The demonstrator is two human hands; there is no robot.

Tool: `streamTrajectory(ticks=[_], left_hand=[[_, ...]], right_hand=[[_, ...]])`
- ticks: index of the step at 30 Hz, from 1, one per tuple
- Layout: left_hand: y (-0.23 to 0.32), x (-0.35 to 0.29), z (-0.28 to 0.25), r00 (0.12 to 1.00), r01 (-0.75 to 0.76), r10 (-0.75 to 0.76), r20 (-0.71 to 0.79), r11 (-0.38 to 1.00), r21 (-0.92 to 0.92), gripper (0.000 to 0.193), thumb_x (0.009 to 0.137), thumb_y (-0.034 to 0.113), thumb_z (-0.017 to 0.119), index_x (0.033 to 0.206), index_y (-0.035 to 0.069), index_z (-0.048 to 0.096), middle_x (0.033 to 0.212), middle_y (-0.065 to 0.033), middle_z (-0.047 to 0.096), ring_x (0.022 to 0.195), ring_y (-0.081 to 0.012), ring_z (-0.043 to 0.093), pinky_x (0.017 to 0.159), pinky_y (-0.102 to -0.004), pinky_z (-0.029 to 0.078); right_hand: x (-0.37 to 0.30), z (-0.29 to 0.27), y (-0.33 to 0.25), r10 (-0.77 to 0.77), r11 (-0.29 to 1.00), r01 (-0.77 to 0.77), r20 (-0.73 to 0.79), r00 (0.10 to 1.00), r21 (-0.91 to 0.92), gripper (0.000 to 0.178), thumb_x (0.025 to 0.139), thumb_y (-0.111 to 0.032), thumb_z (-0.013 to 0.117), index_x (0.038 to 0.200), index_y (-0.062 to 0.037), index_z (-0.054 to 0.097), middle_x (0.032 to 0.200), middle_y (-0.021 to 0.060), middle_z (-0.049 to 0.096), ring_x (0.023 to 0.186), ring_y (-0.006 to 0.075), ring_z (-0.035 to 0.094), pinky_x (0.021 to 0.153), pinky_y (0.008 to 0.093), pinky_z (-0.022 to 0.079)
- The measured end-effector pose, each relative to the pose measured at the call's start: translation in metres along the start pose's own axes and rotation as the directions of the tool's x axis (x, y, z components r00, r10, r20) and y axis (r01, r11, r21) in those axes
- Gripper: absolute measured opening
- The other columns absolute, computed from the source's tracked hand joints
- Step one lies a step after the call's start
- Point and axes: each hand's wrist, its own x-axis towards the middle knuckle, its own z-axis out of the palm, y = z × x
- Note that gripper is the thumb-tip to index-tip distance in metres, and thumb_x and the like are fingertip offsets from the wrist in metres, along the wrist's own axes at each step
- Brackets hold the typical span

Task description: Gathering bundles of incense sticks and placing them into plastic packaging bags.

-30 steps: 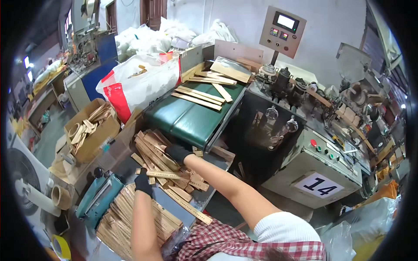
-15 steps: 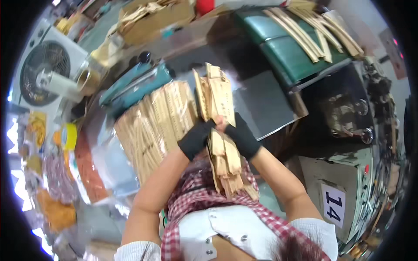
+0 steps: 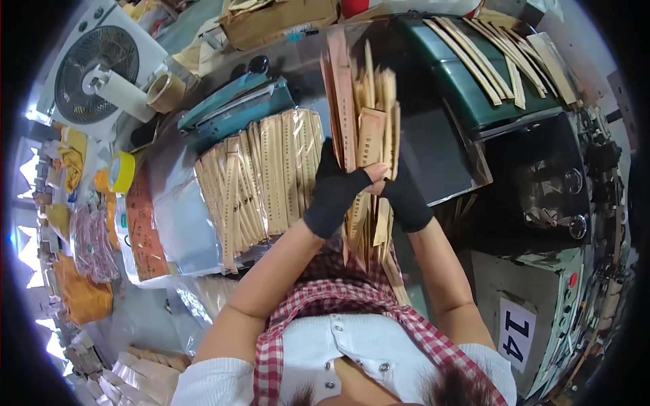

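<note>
Both my hands, in black fingerless gloves, are closed round a loose bundle of thin wooden strips (image 3: 371,135) in front of my apron. My left hand (image 3: 342,189) wraps its left side, thumb across the front. My right hand (image 3: 401,197) grips the right side, and the thumbs nearly meet. The strips stand at uneven heights, some with rows of dark marks, and their lower ends poke out below my hands. Just left of my left hand lies a row of similar strips (image 3: 271,169), partly under clear plastic.
Teal cases (image 3: 237,108) lie behind the row. A green padded surface (image 3: 467,81) with curved strips is at the far right, above a dark box (image 3: 528,176). A grey control box (image 3: 528,291) stands near right. A fan (image 3: 97,73) and yellow tape roll (image 3: 122,172) are left.
The bundle has moved away from my body, and its strips now reach higher and spread more unevenly. My hands remain closed round it. The whole view has shifted slightly.
</note>
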Motion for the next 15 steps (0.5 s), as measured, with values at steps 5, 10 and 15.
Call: streamTrajectory(ticks=[5,10,15], left_hand=[[0.066,0.005,0.007,0.91,-0.413,0.374,0.177,0.845,0.338,0.113,0.047,0.036,0.095,0.136,0.003,0.034,0.128,-0.012,0.05,0.118,-0.0219,0.051,0.097,-0.0347,0.043],[0.056,0.016,-0.02,0.912,-0.386,0.308,0.27,0.868,0.313,0.144,0.044,0.033,0.096,0.147,0.003,0.001,0.144,-0.0121,0.031,0.131,-0.0231,0.037,0.109,-0.0377,0.028],[0.019,0.064,-0.022,0.93,-0.367,0.35,0.108,0.888,0.278,0.145,0.043,0.037,0.096,0.146,-0.003,0.001,0.145,-0.0169,0.03,0.133,-0.0276,0.032,0.112,-0.0366,0.025]], right_hand=[[0.007,0.005,-0.065,-0.242,0.93,0.231,-0.003,0.97,-0.285,0.091,0.059,-0.02,0.085,0.135,-0.0011,0.039,0.123,0.0076,0.055,0.113,0.0192,0.053,0.099,0.0349,0.041],[0.025,0.0,-0.056,-0.37,0.922,0.378,0.095,0.924,-0.08,0.126,0.046,-0.028,0.094,0.144,0.0002,0.02,0.139,0.0123,0.039,0.128,0.0213,0.039,0.108,0.0362,0.03],[0.071,-0.013,-0.004,-0.505,0.672,0.529,0.202,0.839,-0.519,0.111,0.059,-0.025,0.087,0.145,-0.0002,0.021,0.142,0.0168,0.036,0.132,0.0269,0.037,0.108,0.0374,0.031]])
